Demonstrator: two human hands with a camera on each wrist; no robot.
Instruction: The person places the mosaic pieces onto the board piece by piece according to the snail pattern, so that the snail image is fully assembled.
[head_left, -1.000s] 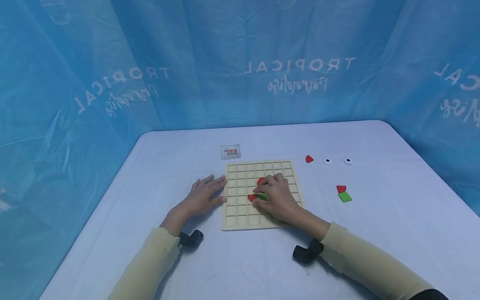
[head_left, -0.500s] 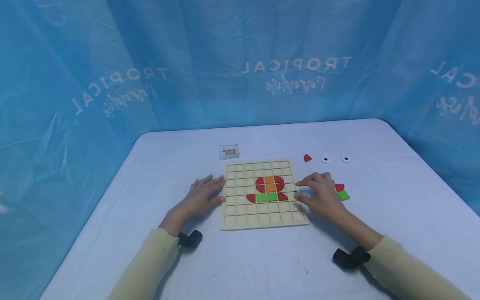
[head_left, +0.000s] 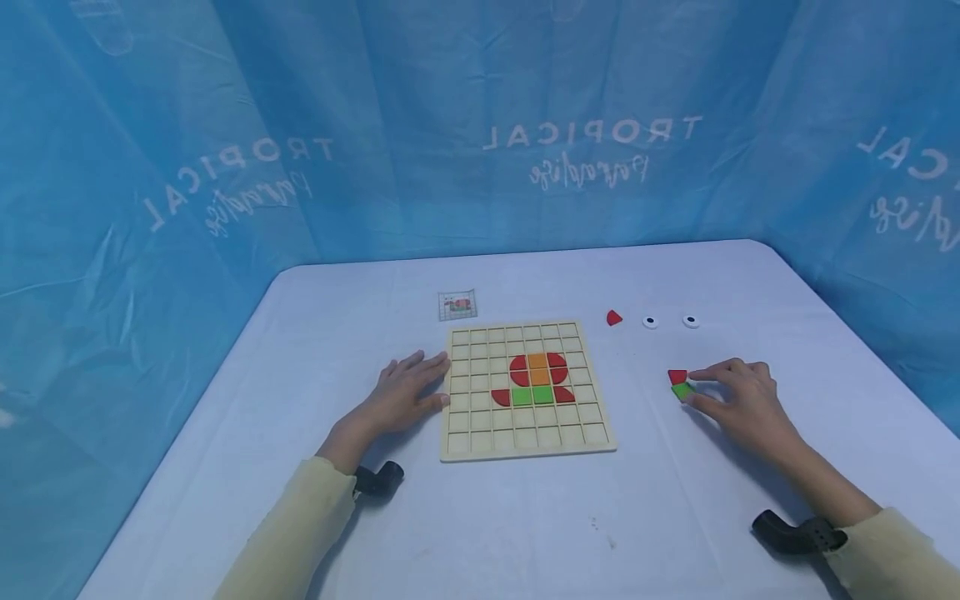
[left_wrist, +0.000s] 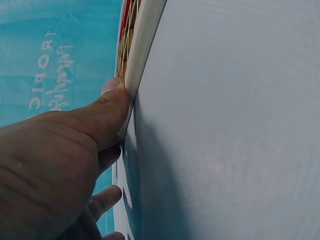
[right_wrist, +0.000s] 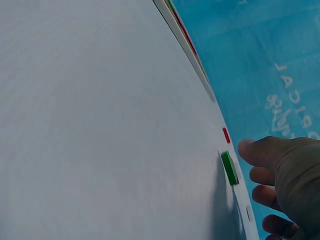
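right hand (head_left: 738,396) at green tile (head_left: 682,391) | left hand (head_left: 405,390) steadies board (head_left: 525,437)

One grid board (head_left: 527,433) lies on the tabletop (head_left: 525,533). It holds eight tiles: four red (head_left: 519,365), two orange (head_left: 537,361), two green (head_left: 522,397). Off the board are two more red tiles (head_left: 613,317), one more green tile (head_left: 682,390), two white eye discs (head_left: 650,321) and one small picture card (head_left: 457,305). Two hands (head_left: 405,390) show.
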